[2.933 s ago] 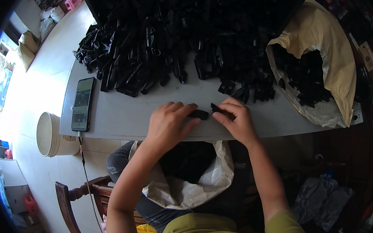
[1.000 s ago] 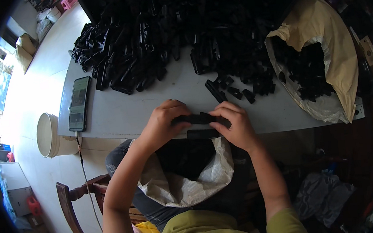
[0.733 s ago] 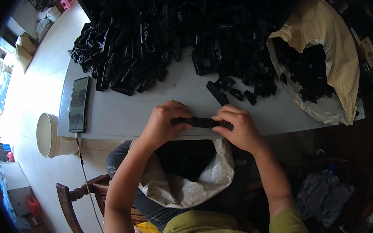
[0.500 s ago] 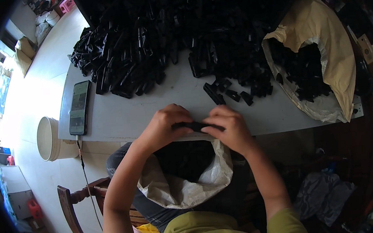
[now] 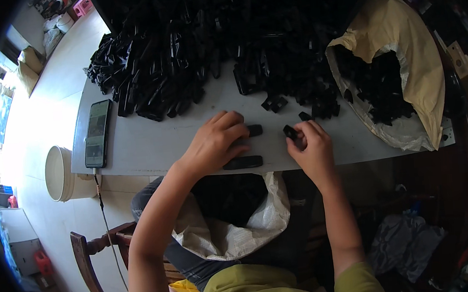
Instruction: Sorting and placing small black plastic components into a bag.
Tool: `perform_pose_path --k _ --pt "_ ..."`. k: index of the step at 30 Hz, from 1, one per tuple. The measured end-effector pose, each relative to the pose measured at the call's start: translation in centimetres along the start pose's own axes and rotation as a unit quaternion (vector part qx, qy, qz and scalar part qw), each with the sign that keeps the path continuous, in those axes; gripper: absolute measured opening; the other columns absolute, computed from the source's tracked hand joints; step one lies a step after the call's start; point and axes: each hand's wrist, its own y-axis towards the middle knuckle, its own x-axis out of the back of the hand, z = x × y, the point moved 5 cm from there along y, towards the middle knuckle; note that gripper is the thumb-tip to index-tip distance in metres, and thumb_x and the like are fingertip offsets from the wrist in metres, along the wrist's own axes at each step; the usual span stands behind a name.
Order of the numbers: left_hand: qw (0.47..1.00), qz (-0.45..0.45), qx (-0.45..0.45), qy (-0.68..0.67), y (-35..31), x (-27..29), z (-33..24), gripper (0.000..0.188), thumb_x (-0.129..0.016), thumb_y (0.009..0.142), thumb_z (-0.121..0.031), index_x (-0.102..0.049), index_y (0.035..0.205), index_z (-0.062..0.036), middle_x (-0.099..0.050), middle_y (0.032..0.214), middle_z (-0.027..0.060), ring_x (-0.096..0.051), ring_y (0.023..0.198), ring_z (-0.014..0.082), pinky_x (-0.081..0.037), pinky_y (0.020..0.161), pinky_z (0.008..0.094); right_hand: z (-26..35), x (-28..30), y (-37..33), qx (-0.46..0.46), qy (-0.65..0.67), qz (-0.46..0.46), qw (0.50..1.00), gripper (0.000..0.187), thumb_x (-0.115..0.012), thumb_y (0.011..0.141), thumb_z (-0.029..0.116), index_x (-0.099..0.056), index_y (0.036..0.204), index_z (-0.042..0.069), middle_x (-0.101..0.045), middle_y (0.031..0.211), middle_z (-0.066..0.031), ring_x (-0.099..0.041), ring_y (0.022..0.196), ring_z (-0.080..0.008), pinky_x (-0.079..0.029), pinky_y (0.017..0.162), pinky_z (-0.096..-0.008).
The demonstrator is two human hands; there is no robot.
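Observation:
My left hand [image 5: 219, 139], slightly blurred, is above the grey table with curled fingers at the end of a long black plastic piece [image 5: 255, 130]. Its fingers hide the piece's left end. Close to the thumb, a second long black piece [image 5: 244, 162] lies along the table's near edge. Between thumb and fingers, my right hand [image 5: 314, 142] pinches a small black plastic part [image 5: 290, 132]. Another small black part [image 5: 305, 116] lies just beyond those fingers. Below, an open white woven sack [image 5: 237, 243] is on my lap, its inside dark.
Heaps of black plastic pieces [image 5: 155, 75] cover the far side of the table [image 5: 150, 145]. At the right stands an open tan sack [image 5: 421, 63] with small black parts. A phone [image 5: 98, 134] with a cable lies at the left edge, beside a white bucket [image 5: 61, 175].
My hands have separated from the black piece they both held. The left has shifted up; the right has moved right and taken a small black part. A long piece now lies at the near edge.

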Motion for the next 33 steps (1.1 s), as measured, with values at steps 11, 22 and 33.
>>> perform_pose_path --k 11,22,33 --pt "0.976 -0.056 0.062 -0.203 -2.0 0.3 1.6 0.023 -0.073 0.072 0.001 -0.065 0.093 -0.0005 -0.064 0.100 0.0128 -0.064 0.091 0.0295 -0.051 0.080 0.0344 2.8 -2.4 1.1 0.131 0.051 0.040 0.989 0.026 -0.074 0.070 0.001 -0.066 0.094 0.000 -0.060 0.091 -0.0088 -0.061 0.087 -0.0248 -0.050 0.075 -0.0323" --pt "0.967 -0.050 0.076 -0.240 -1.8 0.2 2.2 0.024 -0.076 0.068 0.003 -0.067 0.090 0.0013 -0.068 0.099 0.0121 -0.066 0.091 0.0276 -0.052 0.082 0.0348 2.3 -2.7 1.3 0.159 -0.015 0.097 0.982 0.035 -0.081 0.064 0.009 -0.073 0.098 0.004 -0.058 0.086 -0.0043 -0.054 0.081 -0.0202 -0.045 0.075 -0.0324" --pt "0.972 -0.057 0.039 -0.225 -1.6 0.2 1.5 0.023 -0.075 0.067 0.003 -0.067 0.089 0.0008 -0.068 0.098 0.0119 -0.065 0.090 0.0283 -0.052 0.080 0.0348 3.0 -3.6 1.3 0.175 -0.036 0.088 0.980 0.033 -0.083 0.064 0.017 -0.075 0.095 0.007 -0.057 0.088 -0.0010 -0.052 0.085 -0.0184 -0.041 0.080 -0.0328"
